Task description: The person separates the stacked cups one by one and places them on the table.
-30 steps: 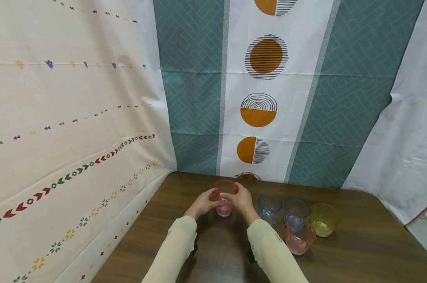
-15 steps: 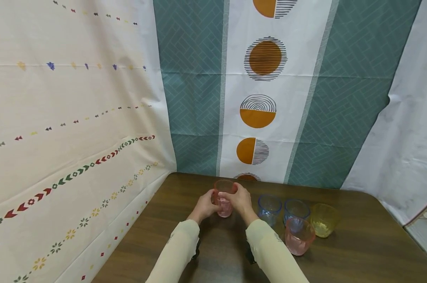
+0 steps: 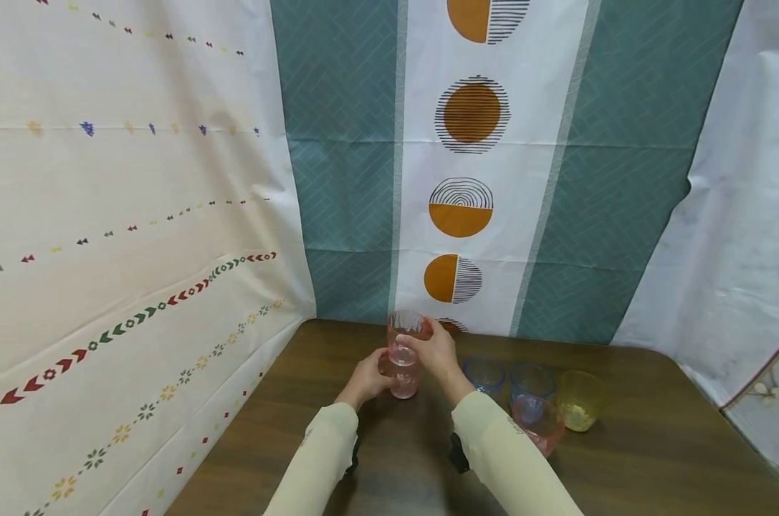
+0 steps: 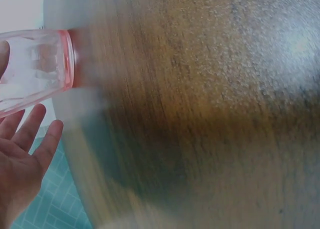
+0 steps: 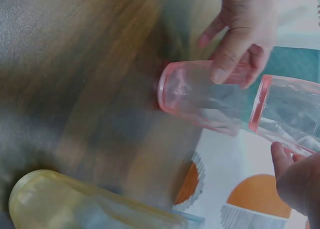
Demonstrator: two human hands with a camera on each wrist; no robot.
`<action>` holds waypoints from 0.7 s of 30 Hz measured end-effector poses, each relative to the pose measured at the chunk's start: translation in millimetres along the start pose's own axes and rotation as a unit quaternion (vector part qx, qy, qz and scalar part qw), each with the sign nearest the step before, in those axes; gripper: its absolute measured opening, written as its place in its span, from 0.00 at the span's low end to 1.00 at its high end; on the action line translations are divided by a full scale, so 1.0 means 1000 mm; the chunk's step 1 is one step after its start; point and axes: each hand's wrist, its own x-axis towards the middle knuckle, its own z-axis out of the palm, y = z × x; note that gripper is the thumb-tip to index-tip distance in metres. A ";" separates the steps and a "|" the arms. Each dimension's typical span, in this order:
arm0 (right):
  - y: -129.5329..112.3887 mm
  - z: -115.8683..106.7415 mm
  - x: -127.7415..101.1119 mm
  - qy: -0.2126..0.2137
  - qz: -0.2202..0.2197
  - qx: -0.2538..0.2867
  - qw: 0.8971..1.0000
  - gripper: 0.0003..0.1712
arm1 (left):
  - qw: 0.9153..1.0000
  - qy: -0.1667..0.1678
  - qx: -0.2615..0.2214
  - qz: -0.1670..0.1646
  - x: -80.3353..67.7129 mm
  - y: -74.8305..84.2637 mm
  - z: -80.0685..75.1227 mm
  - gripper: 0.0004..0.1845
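Two clear pink glasses are between my hands near the back of the table, one above the other. My left hand (image 3: 366, 378) grips the lower glass (image 3: 404, 390), which stands upright; its thumb lies along the side in the right wrist view. Higher up, my right hand (image 3: 437, 352) holds the upper glass (image 3: 405, 326) upright. The base of the upper glass (image 5: 287, 109) sits right at the rim of the lower glass (image 5: 200, 94) in the right wrist view. In the left wrist view, several fingers (image 4: 35, 131) of my left hand extend beside the pink glass (image 4: 35, 66).
To the right stand two blue glasses (image 3: 484, 373) (image 3: 531, 380), a yellow glass (image 3: 578, 401) and another pink glass (image 3: 540, 426), close together. My right forearm passes just left of them. Patterned cloths hang behind and beside the brown table (image 3: 398, 473).
My right hand has risen, lifting the upper pink glass out of the lower one. My left hand stays low around the lower glass. The head view has shifted slightly.
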 end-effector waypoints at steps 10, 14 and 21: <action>-0.020 -0.025 0.002 -0.021 -0.014 0.033 0.999 0.45 | 1.000 -0.006 -0.001 -0.002 0.003 -0.001 0.000 0.42; -0.025 -0.038 0.001 -0.032 -0.021 0.053 0.998 0.46 | 1.000 -0.007 -0.005 0.006 0.005 -0.003 0.000 0.42; -0.030 -0.067 -0.004 -0.056 -0.016 0.066 0.996 0.50 | 1.000 -0.008 -0.004 0.008 0.003 -0.004 0.001 0.43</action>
